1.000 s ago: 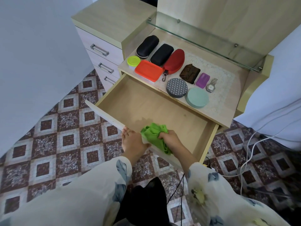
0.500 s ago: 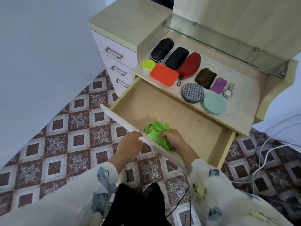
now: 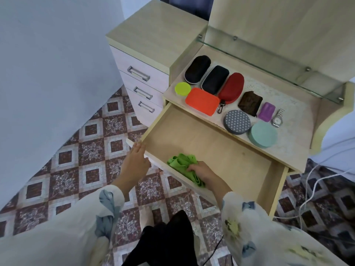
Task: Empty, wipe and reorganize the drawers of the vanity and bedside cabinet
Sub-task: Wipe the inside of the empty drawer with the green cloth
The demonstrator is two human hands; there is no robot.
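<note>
A crumpled bright green cloth [image 3: 180, 162] in the vanity's pulled-out pale wooden drawer [image 3: 221, 148].
The right hand [image 3: 202, 170] clutches the cloth against the drawer's floor, just inside the front panel; the left hand [image 3: 135, 164] rests flat, fingers straight, on that panel's left end. A red oval case [image 3: 231, 87] lies on the bench [image 3: 295, 112] behind.
</note>
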